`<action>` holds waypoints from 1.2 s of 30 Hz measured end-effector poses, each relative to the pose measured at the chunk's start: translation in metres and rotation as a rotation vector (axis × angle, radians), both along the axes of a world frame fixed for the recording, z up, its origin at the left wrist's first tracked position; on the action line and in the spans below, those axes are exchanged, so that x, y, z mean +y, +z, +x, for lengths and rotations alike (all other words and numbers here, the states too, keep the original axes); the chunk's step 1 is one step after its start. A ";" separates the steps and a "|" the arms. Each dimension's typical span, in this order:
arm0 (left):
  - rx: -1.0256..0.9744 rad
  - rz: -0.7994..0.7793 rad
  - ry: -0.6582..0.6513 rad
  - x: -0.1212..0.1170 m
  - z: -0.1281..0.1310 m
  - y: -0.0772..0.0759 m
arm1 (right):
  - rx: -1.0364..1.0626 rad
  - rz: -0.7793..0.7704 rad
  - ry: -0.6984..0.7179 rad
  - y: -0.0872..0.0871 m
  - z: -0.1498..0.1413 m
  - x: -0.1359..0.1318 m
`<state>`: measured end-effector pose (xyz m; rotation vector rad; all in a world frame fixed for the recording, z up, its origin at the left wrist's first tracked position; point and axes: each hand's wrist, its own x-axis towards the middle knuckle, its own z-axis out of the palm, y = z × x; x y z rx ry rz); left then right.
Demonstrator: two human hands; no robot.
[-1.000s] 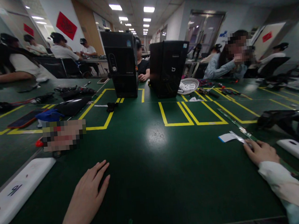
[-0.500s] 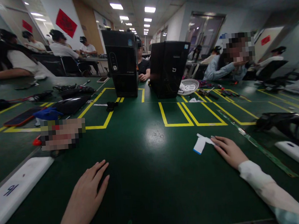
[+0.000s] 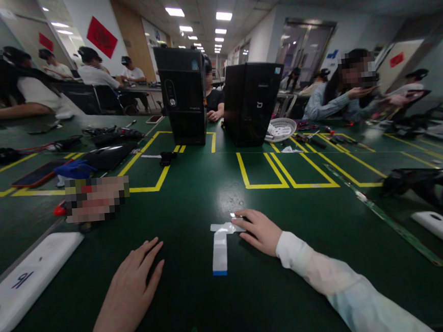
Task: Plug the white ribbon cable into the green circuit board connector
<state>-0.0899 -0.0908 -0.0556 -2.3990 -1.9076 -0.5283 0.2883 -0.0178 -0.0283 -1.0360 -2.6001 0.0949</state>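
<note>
A white flat ribbon cable (image 3: pixel 220 250) with a blue end and a bent shape lies on the green table in front of me. My right hand (image 3: pixel 261 231) is over its upper right end, thumb and fingers closed on that part, which they partly hide. The blue end points toward me. To the left, my left hand (image 3: pixel 135 282) rests on the table with its fingers stretched out and the thumb apart, holding nothing. A gap of bare table separates it from the cable.
Two black computer towers (image 3: pixel 185 94) stand at the back. A white basket (image 3: pixel 281 129) sits beside the right one. White elongated casings (image 3: pixel 35 283) lie at both sides. A long green strip (image 3: pixel 387 219) and a black object (image 3: pixel 415 186) are on the right. Other people sit around.
My right hand has moved left across the table, and the ribbon cable has come with it to the middle, now turned with its blue end toward me. My left hand stays put.
</note>
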 end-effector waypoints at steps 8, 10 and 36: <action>0.019 -0.017 0.018 0.001 0.001 0.001 | 0.000 -0.114 0.160 0.013 -0.035 -0.027; 0.018 -0.027 0.016 0.002 -0.001 0.000 | -0.013 -0.132 0.164 0.016 -0.035 -0.030; 0.006 -0.027 0.023 0.001 -0.002 -0.001 | -0.121 -0.083 -1.425 -0.002 0.282 -0.022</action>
